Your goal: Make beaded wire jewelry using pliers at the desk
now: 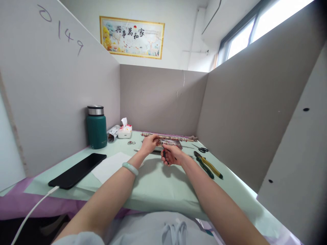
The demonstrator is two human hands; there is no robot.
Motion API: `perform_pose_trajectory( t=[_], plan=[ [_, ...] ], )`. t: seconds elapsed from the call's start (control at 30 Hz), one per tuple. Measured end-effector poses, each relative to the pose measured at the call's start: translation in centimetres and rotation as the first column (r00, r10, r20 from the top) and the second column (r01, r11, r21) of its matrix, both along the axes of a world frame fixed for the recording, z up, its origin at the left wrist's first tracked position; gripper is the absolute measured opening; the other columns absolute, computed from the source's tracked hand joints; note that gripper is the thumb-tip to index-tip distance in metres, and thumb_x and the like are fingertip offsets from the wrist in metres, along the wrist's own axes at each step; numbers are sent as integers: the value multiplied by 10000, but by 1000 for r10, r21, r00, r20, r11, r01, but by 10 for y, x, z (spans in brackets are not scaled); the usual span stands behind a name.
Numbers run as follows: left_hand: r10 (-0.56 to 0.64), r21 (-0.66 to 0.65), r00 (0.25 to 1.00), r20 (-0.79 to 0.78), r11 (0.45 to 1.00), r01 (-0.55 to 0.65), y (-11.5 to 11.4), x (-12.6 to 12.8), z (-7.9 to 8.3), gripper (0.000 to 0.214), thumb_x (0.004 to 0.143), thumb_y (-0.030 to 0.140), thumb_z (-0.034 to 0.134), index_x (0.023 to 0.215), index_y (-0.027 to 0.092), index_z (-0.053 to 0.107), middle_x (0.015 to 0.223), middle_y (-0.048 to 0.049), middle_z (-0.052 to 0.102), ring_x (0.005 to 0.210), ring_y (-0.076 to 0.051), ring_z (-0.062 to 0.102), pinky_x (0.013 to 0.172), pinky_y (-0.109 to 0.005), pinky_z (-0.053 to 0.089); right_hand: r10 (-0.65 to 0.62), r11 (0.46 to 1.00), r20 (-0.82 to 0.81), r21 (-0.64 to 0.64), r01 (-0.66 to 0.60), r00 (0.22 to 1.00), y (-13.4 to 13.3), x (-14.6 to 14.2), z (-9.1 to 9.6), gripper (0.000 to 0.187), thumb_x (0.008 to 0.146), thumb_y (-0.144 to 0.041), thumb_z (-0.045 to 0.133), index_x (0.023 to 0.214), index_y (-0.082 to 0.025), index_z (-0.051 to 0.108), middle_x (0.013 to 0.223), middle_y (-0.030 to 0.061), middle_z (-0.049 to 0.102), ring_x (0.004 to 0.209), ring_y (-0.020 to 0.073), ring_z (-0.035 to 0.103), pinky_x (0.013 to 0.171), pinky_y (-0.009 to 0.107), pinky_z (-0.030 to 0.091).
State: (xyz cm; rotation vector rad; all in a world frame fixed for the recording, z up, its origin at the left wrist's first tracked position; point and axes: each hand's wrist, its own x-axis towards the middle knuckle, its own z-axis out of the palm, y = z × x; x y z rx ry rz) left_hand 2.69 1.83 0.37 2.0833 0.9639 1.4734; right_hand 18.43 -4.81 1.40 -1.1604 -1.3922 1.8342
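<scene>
My right hand is closed around a tool with a black handle; its tip is too small to make out. Just left of it and a little farther away, my left hand has its thumb and fingers pinched together, and whatever they grip is too small to name. Both hands are over the front of a shallow tray of small reddish pieces, partly hidden by them. Behind the tray lies a rod lined with small beads or rings. A jade-coloured bangle circles my left wrist.
Pliers with green and yellow handles and black scissors lie at right. On the left are a phone with a cable, white paper, a green bottle, tissues and small rings. Partitions enclose the table.
</scene>
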Motion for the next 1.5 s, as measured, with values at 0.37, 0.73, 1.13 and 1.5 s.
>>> perform_pose_trajectory(
  t=[0.37,0.73,1.13,1.5],
  plan=[
    [-151,-268,955,254,938,220,-8,1,9,223,741,76,496,888,138,651,643,5,651,583,-112,625,623,-260,549,34,999,-51,38,-32,998,3,2,-6,506,920,-526,268,775,-131,550,629,73,623,516,181,622,449,282,490],
    [-159,-292,944,288,925,245,-11,2,9,166,740,99,532,871,127,630,640,0,645,574,-109,615,613,-261,547,60,996,-85,73,-53,995,2,3,-5,507,923,-527,261,803,-129,551,654,77,631,545,181,630,473,287,501],
    [-188,-247,946,263,935,255,-9,2,8,185,744,107,527,887,139,640,600,13,634,568,-106,617,597,-241,542,56,998,-99,22,-54,994,2,3,-4,481,914,-533,289,785,-141,535,610,52,614,499,167,611,424,255,462],
    [-246,-351,888,388,852,389,-17,0,11,185,726,149,617,908,120,611,681,-7,648,575,-102,609,632,-279,544,22,999,-106,38,-18,994,-2,1,-1,468,922,-512,270,762,-149,518,554,30,591,438,146,576,386,234,426]
  ],
)
